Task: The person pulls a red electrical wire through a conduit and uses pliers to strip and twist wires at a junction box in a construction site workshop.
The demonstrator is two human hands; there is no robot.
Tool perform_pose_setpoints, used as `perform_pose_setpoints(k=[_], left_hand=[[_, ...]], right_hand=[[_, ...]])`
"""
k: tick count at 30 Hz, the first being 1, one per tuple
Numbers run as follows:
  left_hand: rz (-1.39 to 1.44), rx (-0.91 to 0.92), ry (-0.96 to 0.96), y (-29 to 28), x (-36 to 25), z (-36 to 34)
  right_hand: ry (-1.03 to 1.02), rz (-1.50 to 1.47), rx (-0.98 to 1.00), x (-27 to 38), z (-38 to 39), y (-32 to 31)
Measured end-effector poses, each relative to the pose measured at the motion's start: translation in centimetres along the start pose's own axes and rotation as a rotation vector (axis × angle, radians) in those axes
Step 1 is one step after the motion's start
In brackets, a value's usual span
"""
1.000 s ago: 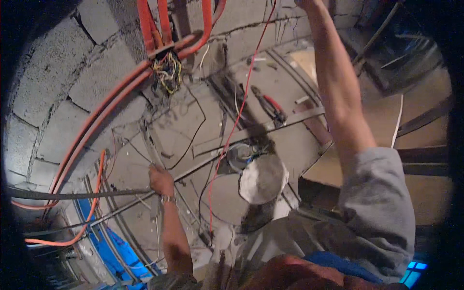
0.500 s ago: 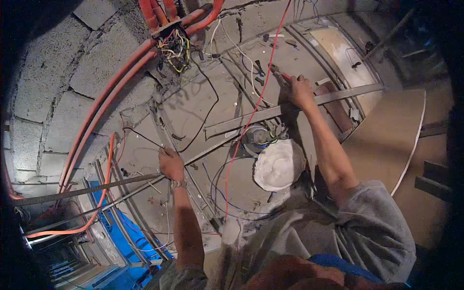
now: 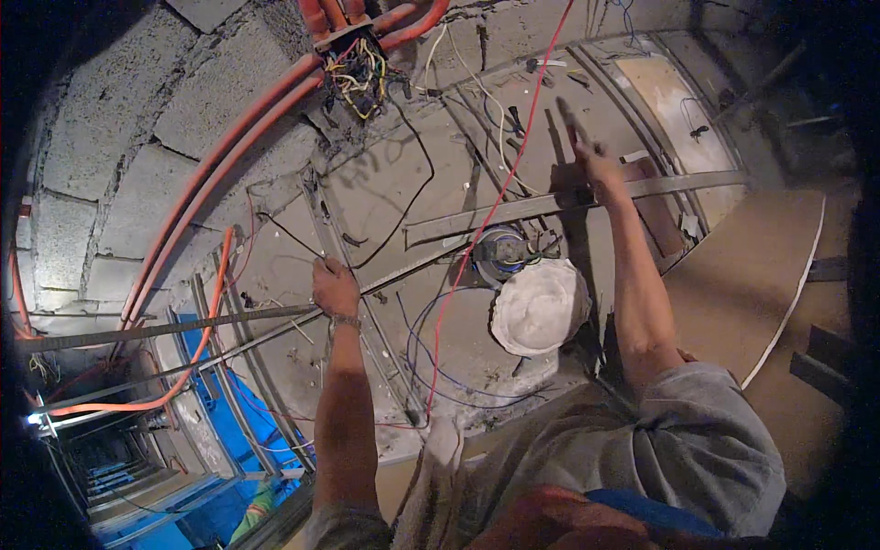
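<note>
A black cable (image 3: 431,174) hangs from the wire-filled wall box (image 3: 357,78) and loops down to my left hand (image 3: 336,288). Those fingers are closed around it, and its end (image 3: 284,236) sticks out to the left. My right hand (image 3: 602,174) is raised at the upper right, closed on what look like pliers (image 3: 570,124), dark and blurred, pointing up and away. Just below my right wrist runs a metal profile (image 3: 532,209). A thin red wire (image 3: 513,160) passes between my hands.
White plaster (image 3: 541,312) fills a round tub beside a tool or reel with a blue rim (image 3: 500,257). Orange conduits (image 3: 211,170) run down the block wall (image 3: 119,110). Metal rails (image 3: 165,328) cross at left, above blue sheeting (image 3: 243,422). A brown board (image 3: 742,275) leans at right.
The whole view has shifted, so most things sit slightly right and lower. The pliers in my right hand have swung to point more upward. My left hand keeps its grip on the cable.
</note>
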State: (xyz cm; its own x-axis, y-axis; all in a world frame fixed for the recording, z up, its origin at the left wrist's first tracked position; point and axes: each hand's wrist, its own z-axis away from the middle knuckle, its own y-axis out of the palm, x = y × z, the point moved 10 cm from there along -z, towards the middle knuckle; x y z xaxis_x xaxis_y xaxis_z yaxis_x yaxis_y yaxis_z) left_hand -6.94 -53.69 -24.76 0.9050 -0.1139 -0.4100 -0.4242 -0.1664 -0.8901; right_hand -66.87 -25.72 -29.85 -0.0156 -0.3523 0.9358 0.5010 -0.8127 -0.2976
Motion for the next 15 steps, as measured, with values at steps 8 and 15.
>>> perform_pose_setpoints(k=[8, 15], left_hand=[[-0.055, 0.099, -0.106, 0.4, 0.4, 0.4], [-0.028, 0.065, 0.038, 1.4, 0.8, -0.4]], right_hand=[[-0.233, -0.667, -0.155, 13.0, 8.3, -2.0], [-0.528, -0.235, -0.008, 24.3, 14.9, 0.2]])
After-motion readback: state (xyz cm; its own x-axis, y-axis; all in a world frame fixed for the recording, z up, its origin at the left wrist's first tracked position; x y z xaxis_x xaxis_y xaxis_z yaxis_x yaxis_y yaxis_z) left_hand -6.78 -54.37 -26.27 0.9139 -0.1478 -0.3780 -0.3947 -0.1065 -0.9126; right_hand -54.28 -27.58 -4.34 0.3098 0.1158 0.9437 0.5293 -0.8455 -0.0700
